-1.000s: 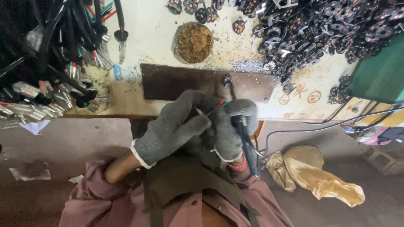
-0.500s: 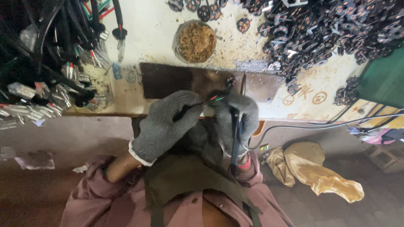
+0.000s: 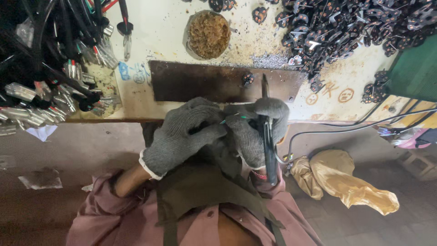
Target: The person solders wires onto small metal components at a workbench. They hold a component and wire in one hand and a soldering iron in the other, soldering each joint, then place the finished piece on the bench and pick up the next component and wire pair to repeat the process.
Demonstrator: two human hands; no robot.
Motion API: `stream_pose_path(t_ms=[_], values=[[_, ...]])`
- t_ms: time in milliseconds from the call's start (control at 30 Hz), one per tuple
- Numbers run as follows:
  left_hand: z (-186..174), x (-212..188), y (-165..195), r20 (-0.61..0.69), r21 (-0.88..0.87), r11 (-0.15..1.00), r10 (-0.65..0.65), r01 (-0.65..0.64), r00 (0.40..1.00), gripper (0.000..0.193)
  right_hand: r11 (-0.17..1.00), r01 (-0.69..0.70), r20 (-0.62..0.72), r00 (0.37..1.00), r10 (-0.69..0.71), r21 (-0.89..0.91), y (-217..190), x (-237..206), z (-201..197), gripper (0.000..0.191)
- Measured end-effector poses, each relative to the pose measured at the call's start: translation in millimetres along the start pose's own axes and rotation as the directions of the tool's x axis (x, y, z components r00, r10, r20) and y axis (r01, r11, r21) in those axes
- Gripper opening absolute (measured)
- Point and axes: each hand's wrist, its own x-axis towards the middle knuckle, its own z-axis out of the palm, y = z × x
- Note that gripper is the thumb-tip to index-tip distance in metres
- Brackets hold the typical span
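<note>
Right hand (image 3: pixel 261 130) grip clamps soldering iron (image 3: pixel 268 141) | left hand (image 3: pixel 182 134) pinches wire (image 3: pixel 232 119)

Both gloved hands met above the counter (image 3: pixel 159 41) edge: the left hand (image 3: pixel 182 136) pinched a thin green wire (image 3: pixel 234 118), while the right hand (image 3: pixel 261 132) gripped a black soldering iron (image 3: pixel 268 141) over a dark metal plate (image 3: pixel 205 84).

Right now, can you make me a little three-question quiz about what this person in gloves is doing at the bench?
1. True or false: both hands wear grey gloves.
2. Which hand holds the long black tool? A) left B) right
3. What round thing sits on the bench above the brown plate?

Key
1. True: left hand, right hand.
2. B: black tool.
3. A dish of brown tangled stuff, above the brown plate.
</note>
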Motion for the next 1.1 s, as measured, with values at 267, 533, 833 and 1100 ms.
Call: stream_pose_path(t_ms=[267, 533, 833, 1100], values=[[-9, -6, 0, 0.009, -0.176, 0.847, -0.509, 0.502, 0.861, 0.014, 0.987, 0.047, 0.185, 0.98, -0.076, 0.155, 23, 0, 11, 0.042], [-8, -4, -4, 0.017, 0.002, 0.946, -0.325, 0.325, 0.945, 0.014, 0.998, 0.062, 0.154, 0.987, -0.056, -0.03, -1, 9, -6, 0.048], [0, -1, -9, -0.027, -0.082, 0.944, -0.323, 0.32, 0.946, 0.015, 0.983, 0.173, 0.096, 0.981, -0.167, -0.061, -4, 10, 11, 0.048], [-18, 18, -4, -0.156, 0.4, 0.879, -0.216, 0.261, 0.964, 0.014, 0.685, 0.468, 0.0, 0.825, -0.564, -0.558, 12, 27, -6, 0.052]])
